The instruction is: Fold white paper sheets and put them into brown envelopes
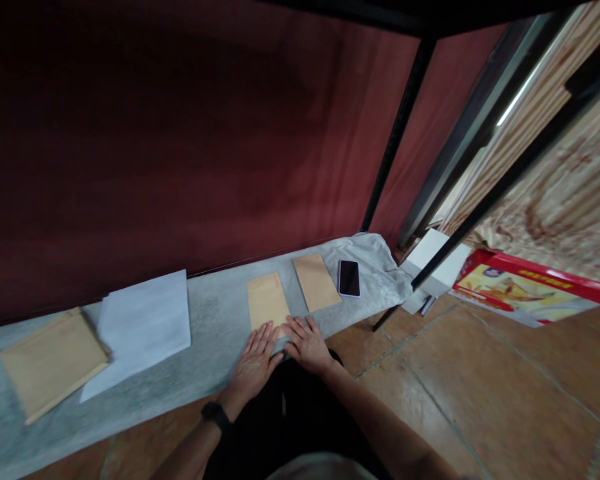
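A tan paper envelope (267, 298) lies flat on the grey cloth-covered bench right in front of me. My left hand (256, 355) rests flat with fingers stretched over its lower left edge. Beside it, my right hand (306, 341) lies with fingers spread, the fingertips by the envelope's lower right corner. Neither hand grips anything. A second tan envelope (318, 281) is just to the right of the first, and a dark-screened phone (349, 278) sits right of that. Part of the first envelope's near edge is hidden under my fingers.
Farther left lie white paper sheets (147, 327) and a larger tan envelope (55, 363) overlapping them. A dark red wall (180, 147) stands behind the bench (215, 320). At right are a black metal post (400, 133), a white box (433, 257) and a red and yellow carton (525, 290).
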Tool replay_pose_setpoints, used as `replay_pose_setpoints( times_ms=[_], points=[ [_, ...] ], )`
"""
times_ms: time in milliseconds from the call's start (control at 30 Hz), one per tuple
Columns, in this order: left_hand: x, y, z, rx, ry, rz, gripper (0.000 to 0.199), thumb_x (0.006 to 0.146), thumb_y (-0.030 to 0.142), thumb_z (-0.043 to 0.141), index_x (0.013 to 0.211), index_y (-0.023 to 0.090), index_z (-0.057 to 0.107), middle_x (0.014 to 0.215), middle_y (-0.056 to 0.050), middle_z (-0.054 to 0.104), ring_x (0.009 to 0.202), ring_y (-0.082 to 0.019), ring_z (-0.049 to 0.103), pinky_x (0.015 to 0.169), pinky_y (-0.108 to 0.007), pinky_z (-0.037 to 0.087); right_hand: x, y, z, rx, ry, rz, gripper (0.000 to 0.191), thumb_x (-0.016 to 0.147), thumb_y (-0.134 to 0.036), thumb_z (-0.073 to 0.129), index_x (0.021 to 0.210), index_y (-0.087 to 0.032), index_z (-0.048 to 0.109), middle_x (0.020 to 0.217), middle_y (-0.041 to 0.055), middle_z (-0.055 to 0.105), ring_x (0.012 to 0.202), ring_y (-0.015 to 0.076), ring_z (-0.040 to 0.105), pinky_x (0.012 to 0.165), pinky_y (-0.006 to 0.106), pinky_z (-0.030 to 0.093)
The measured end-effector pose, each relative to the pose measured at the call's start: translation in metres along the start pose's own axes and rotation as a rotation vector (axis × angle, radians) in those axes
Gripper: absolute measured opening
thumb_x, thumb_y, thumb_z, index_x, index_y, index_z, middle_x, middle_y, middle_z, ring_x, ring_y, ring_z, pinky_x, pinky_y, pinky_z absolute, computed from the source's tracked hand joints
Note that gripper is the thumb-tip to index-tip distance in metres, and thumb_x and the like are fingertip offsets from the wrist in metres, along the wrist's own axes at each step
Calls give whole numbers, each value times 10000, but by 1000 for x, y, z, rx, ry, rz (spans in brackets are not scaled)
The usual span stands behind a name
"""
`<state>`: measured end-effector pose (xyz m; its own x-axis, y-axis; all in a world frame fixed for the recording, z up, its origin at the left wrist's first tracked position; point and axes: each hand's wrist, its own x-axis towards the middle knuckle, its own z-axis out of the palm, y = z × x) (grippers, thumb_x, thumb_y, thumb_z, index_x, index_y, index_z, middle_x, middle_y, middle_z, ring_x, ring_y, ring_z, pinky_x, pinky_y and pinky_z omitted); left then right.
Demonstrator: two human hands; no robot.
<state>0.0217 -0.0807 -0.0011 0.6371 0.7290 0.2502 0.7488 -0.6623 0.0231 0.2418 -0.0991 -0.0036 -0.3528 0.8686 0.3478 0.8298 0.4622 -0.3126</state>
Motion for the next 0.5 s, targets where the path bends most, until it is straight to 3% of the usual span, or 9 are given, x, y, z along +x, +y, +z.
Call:
replay_pose_setpoints(
  times_ms=[167, 300, 500],
  points=[
    [-13, 3, -2, -20, 23, -15, 657, 1011, 521, 359, 1557, 156, 355, 1590, -156, 419, 1482, -288, 377, 1186, -489, 380, -9, -2, 3, 0, 6, 52, 514, 1050, -375, 456, 1525, -181, 428, 1574, 92, 448, 1446, 248, 401, 1233, 489, 232],
    [-17, 6, -9, -28, 24, -71, 584, 1019, 470, 344, 1472, 131, 485, 1511, -166, 525, 1417, -291, 476, 1135, -471, 444, -19, -5, 4, -24, 24, 82, 531, 1042, -329, 454, 1540, -152, 404, 1573, 98, 448, 1459, 255, 382, 1234, 477, 238],
    [20, 26, -37, 69, -77, -130, 454, 1015, 250, 309, 1249, 88, 662, 1277, -187, 695, 1207, -295, 645, 1008, -444, 524, -18, -13, 8, -33, 75, 171, 506, 1036, -286, 427, 1515, -124, 446, 1569, 118, 450, 1454, 262, 390, 1234, 483, 235]
  ],
)
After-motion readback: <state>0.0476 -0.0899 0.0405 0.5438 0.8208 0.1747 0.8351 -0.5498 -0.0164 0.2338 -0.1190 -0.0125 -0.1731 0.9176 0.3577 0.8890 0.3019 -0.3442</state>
